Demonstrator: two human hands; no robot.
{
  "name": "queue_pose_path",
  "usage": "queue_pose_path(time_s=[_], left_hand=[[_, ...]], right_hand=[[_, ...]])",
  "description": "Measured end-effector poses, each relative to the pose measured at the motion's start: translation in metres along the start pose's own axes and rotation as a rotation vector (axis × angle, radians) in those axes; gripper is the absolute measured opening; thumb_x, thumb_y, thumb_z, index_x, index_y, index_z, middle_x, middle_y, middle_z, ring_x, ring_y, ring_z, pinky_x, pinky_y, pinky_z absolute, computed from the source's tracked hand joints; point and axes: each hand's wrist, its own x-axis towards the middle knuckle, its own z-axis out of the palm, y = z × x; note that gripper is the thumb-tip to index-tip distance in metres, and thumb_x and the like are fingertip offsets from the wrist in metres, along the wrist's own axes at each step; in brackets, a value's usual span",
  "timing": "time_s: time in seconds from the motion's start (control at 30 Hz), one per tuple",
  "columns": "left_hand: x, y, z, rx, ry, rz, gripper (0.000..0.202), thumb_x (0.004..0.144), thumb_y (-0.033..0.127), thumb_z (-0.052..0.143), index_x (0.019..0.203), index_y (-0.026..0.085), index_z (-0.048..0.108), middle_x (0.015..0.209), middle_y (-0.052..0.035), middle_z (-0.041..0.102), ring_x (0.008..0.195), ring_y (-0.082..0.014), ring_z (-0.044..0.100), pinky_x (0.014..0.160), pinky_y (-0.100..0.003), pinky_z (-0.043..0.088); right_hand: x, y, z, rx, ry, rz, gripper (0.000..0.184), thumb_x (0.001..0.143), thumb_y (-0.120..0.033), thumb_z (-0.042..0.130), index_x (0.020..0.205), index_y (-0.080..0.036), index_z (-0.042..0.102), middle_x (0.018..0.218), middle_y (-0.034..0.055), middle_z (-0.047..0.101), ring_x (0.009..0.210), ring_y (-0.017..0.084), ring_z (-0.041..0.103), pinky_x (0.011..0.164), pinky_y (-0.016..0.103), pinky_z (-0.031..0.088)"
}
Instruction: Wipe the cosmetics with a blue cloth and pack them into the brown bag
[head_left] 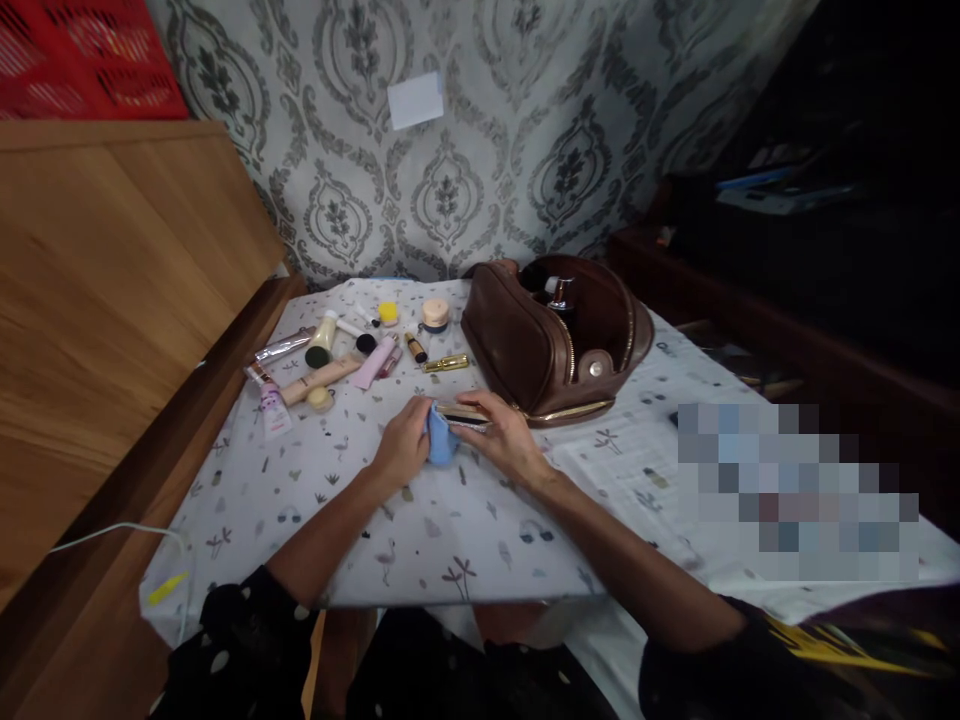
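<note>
My left hand (pixel 403 440) is closed on a small light-blue pouch (pixel 441 442) above the middle of the table. From the other side, my right hand (pixel 508 440) grips a thin, flat item (pixel 466 412) with a pale edge and a dark band, at the pouch's upper end. How far this item sits inside the pouch is hidden, and its kind is not plain. Just behind my right hand stands a brown cosmetic bag (pixel 517 335), unzipped, with a bottle (pixel 559 292) showing inside. A gold tube (pixel 445 363) lies beyond both hands.
Several cosmetics lie at the back left, among them a pink tube (pixel 376 362), a beige tube (pixel 321 380) and a round jar (pixel 435 315). A wooden panel (pixel 135 230) borders the left side. A patterned cloth (pixel 300 530) covers the table; a blurred-out patch lies right.
</note>
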Motion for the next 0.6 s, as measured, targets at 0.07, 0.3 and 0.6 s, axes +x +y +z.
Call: queue_pose_path(time_s=[0.07,0.3,0.6], left_hand=[[-0.002,-0.001,0.004,0.175,-0.070,-0.017,0.035,0.077,0.003,0.046,0.106,0.018,0.055,0.103,-0.0088,0.061,0.098,-0.0236,0.059,0.086,-0.036,0.051],[-0.004,-0.002,0.011,0.525,-0.178,-0.028,0.034,0.079,0.005,0.050,0.109,0.020,0.057,0.110,-0.0109,0.057,0.106,-0.0274,0.053,0.076,-0.038,0.055],[0.002,-0.007,-0.022,0.184,-0.345,0.200,0.019,0.096,0.033,0.046,0.102,0.018,0.056,0.102,-0.0094,0.059,0.098,-0.0243,0.055,0.089,-0.038,0.049]], right_hand=[[0.002,-0.002,-0.002,-0.036,0.001,-0.034,0.029,0.085,-0.045,0.069,0.104,-0.022,0.069,0.096,0.0071,0.069,0.094,0.024,0.064,0.087,0.037,0.049],[0.003,-0.005,-0.004,-0.003,0.033,0.016,0.034,0.082,-0.053,0.069,0.093,-0.021,0.072,0.090,0.0067,0.070,0.087,0.024,0.065,0.079,0.034,0.050],[0.002,-0.008,0.003,0.371,0.087,0.272,0.040,0.073,-0.054,0.075,0.090,-0.019,0.068,0.083,0.0032,0.067,0.073,0.019,0.061,0.064,0.030,0.048]])
